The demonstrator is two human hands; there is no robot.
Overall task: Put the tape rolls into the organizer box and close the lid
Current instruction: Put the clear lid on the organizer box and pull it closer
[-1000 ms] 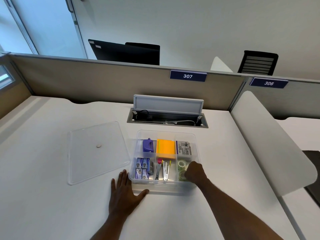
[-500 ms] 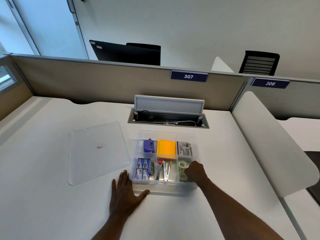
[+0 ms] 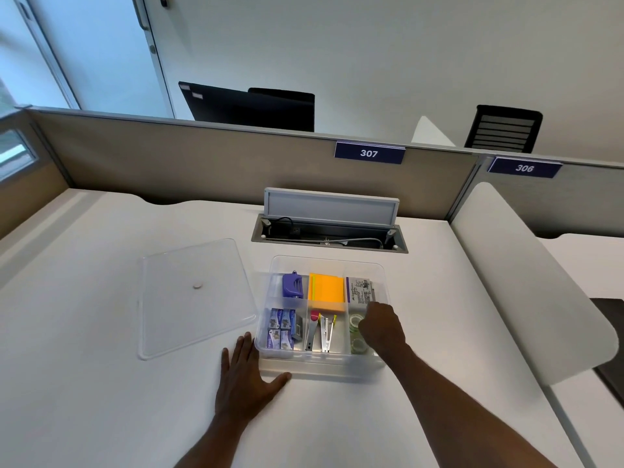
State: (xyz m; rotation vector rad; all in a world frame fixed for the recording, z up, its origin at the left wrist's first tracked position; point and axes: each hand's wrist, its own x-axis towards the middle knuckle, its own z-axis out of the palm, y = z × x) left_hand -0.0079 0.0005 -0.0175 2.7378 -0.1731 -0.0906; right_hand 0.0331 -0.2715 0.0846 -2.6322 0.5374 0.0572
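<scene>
The clear organizer box (image 3: 324,364) stands open on the white desk. Two clear tape rolls (image 3: 355,321) lie in its near-right compartment, one behind the other. My right hand (image 3: 381,327) reaches down into that compartment, knuckles up, fingers curled against the rolls; the fingertips are hidden, so any grip is unclear. My left hand (image 3: 244,380) rests flat on the desk at the box's near-left corner, fingers spread, thumb along the front wall. The clear lid (image 3: 196,295) lies flat on the desk left of the box.
Other compartments hold a purple punch (image 3: 292,285), orange sticky notes (image 3: 326,292), a labelled packet (image 3: 359,290), staple boxes (image 3: 282,332) and staple removers (image 3: 320,332). An open cable hatch (image 3: 329,228) sits behind the box. A white divider panel (image 3: 526,278) rises at right.
My right hand has shifted a little farther back in the compartment, uncovering the nearer tape roll. The left hand, box and lid have stayed put.
</scene>
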